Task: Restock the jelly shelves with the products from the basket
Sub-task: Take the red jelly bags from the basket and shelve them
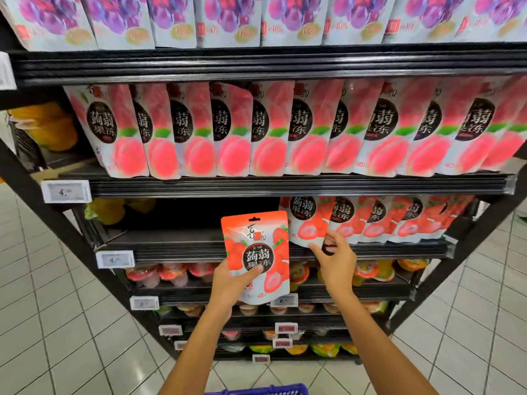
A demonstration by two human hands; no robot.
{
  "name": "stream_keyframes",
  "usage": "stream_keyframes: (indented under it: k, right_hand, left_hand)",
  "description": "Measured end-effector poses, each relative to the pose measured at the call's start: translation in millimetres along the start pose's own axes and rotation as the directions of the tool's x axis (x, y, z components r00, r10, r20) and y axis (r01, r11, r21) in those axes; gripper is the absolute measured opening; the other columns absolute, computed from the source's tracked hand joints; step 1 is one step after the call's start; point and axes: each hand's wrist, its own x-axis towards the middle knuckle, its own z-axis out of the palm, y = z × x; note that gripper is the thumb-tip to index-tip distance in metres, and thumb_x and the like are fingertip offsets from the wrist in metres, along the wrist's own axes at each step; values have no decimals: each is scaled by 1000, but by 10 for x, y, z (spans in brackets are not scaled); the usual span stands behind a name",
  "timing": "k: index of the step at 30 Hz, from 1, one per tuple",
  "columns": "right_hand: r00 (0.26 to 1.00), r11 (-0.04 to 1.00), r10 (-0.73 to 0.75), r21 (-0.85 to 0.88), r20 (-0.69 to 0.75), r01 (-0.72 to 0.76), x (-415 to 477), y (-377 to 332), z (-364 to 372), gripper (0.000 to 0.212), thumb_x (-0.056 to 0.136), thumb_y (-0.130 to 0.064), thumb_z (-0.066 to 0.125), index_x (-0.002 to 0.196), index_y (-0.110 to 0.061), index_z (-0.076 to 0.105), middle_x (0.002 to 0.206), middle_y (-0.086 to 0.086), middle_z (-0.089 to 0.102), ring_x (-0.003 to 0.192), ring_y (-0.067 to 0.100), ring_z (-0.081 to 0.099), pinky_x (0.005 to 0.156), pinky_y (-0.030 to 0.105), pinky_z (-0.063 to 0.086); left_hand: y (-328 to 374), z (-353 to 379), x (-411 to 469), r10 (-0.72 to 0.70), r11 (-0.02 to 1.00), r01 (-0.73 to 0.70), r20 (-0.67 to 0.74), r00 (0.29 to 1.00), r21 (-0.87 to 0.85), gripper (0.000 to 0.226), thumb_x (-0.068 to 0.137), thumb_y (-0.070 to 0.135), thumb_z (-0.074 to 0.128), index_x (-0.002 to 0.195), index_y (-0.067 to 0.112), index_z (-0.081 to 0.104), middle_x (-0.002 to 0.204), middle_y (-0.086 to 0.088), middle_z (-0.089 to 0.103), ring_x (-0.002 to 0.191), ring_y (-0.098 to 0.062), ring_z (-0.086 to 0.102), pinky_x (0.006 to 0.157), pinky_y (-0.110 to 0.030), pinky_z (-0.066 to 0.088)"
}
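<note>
My left hand (232, 280) grips a red strawberry jelly pouch (256, 255) upright by its lower left part, thumb across the front, in front of the third shelf (176, 240). My right hand (335, 259) pinches the bottom edge of the leftmost strawberry pouch (309, 223) in the row (399, 220) standing on the right half of that shelf. The left half of the shelf is bare black board. The rim of a blue basket (256, 391) shows at the bottom edge of the view.
Peach jelly pouches (285, 129) fill the shelf above, grape pouches (256, 18) the top one. Jelly cups (171, 273) sit on the lower shelves. Price tags (66, 191) stick out from the shelf edges. White tiled floor (57, 323) lies on both sides.
</note>
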Motion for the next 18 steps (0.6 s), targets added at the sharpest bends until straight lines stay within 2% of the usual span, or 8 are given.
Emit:
stream_keyframes:
  k: [2, 6, 10, 14, 18]
  right_hand:
    - [996, 990, 52, -128, -71, -61, -19, 30, 15, 36, 82, -26, 78, 116, -24, 67, 96, 4, 64, 84, 16, 57, 72, 32, 47]
    - [984, 962, 73, -248, -161, -112, 29, 32, 49, 35, 83, -36, 76, 116, -30, 68, 89, 3, 66, 77, 16, 57, 67, 38, 50]
    - [978, 956, 90, -259, -186, -137, 107, 89, 62, 35, 82, -37, 76, 115, -28, 69, 81, 2, 69, 77, 23, 65, 67, 36, 50]
    - [981, 960, 53, -261, -186, -102, 117, 159, 72, 31, 82, -36, 77, 110, -25, 70, 80, -4, 73, 74, 21, 67, 63, 32, 48]
    - [984, 974, 32, -215, -173, -69, 98, 211, 44, 27, 91, -43, 64, 113, -28, 69, 85, -7, 74, 70, 15, 65, 63, 36, 54]
  left_hand:
    - [-4, 24, -2, -3, 1000, 3, 5, 1000, 2, 35, 72, 18, 85, 103, 24, 69, 95, 8, 77, 87, -9, 73, 69, -25, 56]
    - [4, 44, -15, -8, 1000, 8, 7, 1000, 10, 34, 72, 20, 85, 102, 26, 69, 94, 10, 76, 86, -7, 72, 65, -21, 55]
    - [28, 69, -28, -10, 1000, 10, 9, 1000, 10, 35, 72, 19, 86, 102, 26, 69, 94, 10, 76, 85, -7, 73, 59, -16, 55]
    - [52, 117, -25, -16, 1000, 16, 4, 1000, 15, 34, 72, 19, 85, 100, 26, 69, 92, 13, 76, 83, -5, 72, 56, -13, 54]
    - [83, 163, -32, -7, 1000, 7, 14, 1000, 22, 35, 72, 18, 85, 102, 25, 69, 92, 13, 76, 83, -3, 72, 57, -12, 53]
